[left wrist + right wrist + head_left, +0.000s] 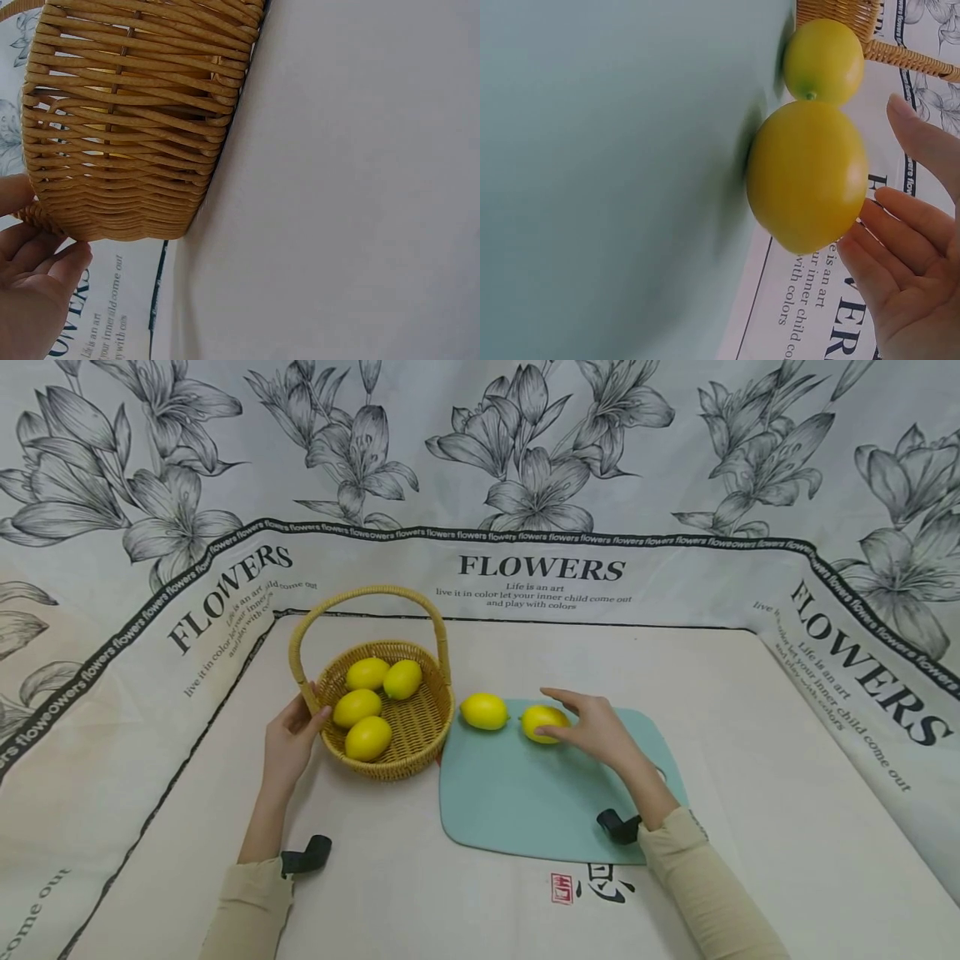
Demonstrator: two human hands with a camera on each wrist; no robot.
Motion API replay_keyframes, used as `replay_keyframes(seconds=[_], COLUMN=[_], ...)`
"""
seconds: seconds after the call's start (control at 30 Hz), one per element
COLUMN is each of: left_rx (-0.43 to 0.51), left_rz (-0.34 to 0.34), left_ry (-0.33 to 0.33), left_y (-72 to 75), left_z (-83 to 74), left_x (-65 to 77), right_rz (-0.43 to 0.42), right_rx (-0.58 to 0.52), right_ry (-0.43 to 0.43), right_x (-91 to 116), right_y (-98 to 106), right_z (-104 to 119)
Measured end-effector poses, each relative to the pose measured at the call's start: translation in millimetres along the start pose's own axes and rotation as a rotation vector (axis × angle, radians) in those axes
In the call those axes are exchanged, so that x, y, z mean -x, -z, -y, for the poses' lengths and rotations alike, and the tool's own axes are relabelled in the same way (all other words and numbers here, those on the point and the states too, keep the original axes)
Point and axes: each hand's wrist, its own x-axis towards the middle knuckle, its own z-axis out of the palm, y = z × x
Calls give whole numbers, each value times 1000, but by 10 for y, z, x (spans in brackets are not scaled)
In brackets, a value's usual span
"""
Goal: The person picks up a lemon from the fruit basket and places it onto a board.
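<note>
1. The right hand (596, 727) is holding its fingers (896, 229) wide around the nearer lemon (536, 723), thumb on one side and fingertips on the other; the right wrist view is showing the thumb apart from the peel, while fingertip contact is hard to tell.
2. The left hand (291, 739) is gripping the wicker basket (420, 718) at its left edge, by the foot of the tall handle (367, 590), thumb and fingers closing narrowly on it.
3. The nearer lemon is lying on the upper part of a pale blue-green board (517, 793); a second lemon (484, 712) is lying to its left, at the board's upper corner, just beside the basket.
4. Four lemons (367, 739) are resting inside the basket, mostly along its left and back.
5. Basket and board are sitting side by side on the desk (420, 877), and flower-printed cloth (540, 485) is rising behind.
</note>
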Motion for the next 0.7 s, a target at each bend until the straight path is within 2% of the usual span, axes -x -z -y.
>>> replay_keyframes(seconds=[0.33, 0.7], left_rx=[15, 8], left_rz=[-6, 1], left_ry=[-12, -7], left_y=[-3, 3], left_z=[-11, -14], left_x=[7, 8], right_rz=[-12, -27], right_rx=[-21, -55], right_ry=[1, 50], right_x=[-64, -117], right_y=[-36, -95], right_z=[114, 243])
